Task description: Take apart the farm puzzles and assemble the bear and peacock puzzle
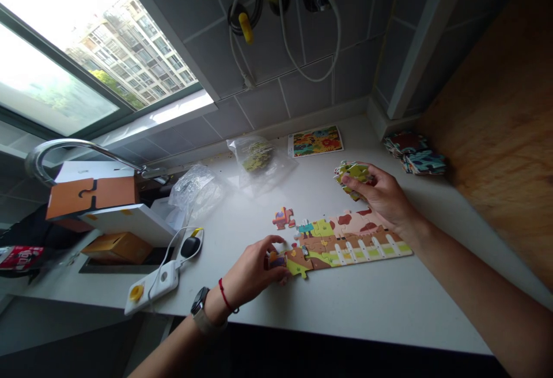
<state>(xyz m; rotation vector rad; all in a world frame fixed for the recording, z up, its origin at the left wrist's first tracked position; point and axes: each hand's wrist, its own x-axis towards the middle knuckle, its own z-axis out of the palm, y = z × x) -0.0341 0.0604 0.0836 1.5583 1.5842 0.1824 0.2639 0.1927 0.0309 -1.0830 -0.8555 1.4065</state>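
left hand (254,271): fingertips pinched on a puzzle piece (277,260), at the left end of the assembled puzzle (354,239), touching it | right hand (386,196): fingers curled round a stack of pieces (352,172), behind the assembled puzzle's right half | loose piece (283,217): just behind its left end, clear of both hands

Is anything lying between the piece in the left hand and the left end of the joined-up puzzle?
Nothing visible does. The left hand holds the piece right at the left end of the puzzle. The one loose piece lies farther back on the counter, clear of that spot.
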